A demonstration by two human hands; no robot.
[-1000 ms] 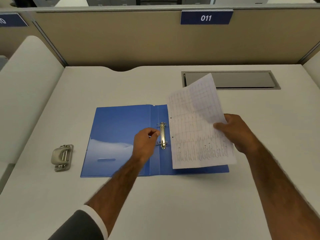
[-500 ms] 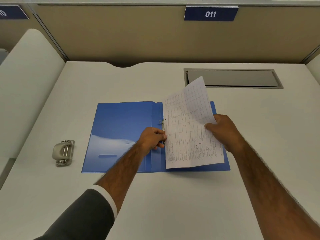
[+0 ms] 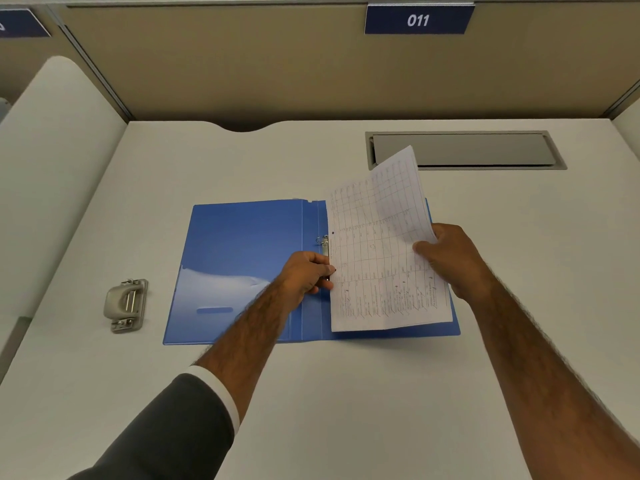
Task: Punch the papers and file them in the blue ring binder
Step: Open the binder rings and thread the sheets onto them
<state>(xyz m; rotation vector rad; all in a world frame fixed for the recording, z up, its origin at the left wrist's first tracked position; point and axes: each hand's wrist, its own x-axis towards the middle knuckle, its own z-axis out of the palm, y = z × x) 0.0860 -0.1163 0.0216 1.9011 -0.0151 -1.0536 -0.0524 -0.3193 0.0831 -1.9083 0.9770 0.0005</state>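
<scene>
The blue ring binder [image 3: 242, 258] lies open flat on the desk. Its metal ring mechanism [image 3: 323, 241] runs along the spine, and only its upper ring shows. A printed sheet of paper [image 3: 381, 251] with a table on it is tilted over the binder's right half, its punched left edge at the rings. My right hand [image 3: 446, 261] pinches the sheet's right edge. My left hand [image 3: 308, 271] sits at the lower ring, fingers closed on the sheet's left edge; the lower ring is hidden behind it.
A grey hole punch [image 3: 126, 304] sits on the desk left of the binder. A recessed metal cable flap [image 3: 485, 148] lies at the back right. A beige partition [image 3: 277, 64] with a "011" label [image 3: 418, 19] closes the far side of the desk.
The sheet has moved left and down, from above the binder's right half to the rings. My left hand shifted right from the ring mechanism to the paper's left edge.
</scene>
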